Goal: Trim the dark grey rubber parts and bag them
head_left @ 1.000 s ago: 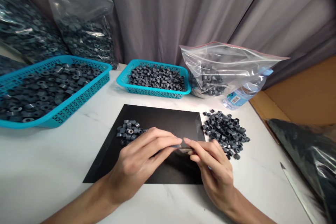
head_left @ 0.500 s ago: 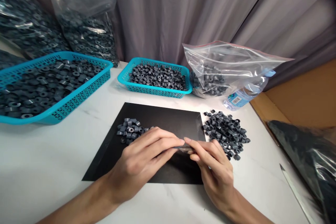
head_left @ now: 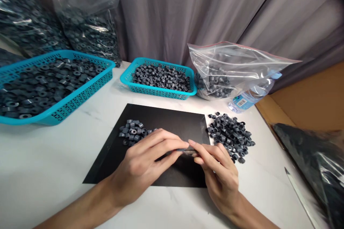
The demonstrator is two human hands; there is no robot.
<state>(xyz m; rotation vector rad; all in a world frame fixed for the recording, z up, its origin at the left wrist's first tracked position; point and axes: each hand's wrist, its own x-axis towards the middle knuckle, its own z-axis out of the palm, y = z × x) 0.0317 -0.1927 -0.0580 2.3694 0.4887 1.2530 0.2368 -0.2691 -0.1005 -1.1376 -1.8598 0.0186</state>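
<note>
Grip: my left hand and right hand meet fingertip to fingertip, both pinched shut on one small piece; it is too hidden by my fingers to say just what it is.
Where the piece is: held between my two hands just above the black mat, over its near right part.
Left hand: fingers stretched out to the right, thumb under, wrist over the mat's near edge.
Right hand: fingers curled, tips pointing left, just beside the mat's right edge.
On the mat: a small heap of grey rings near its left side, close to my left fingers but apart from them.
Right of the mat: a loose pile of rings on the white table, near my right knuckles.
Behind: a small blue basket and a large blue basket, both holding rings.
Back right: a clear zip bag, part full of rings, lying over a water bottle.
</note>
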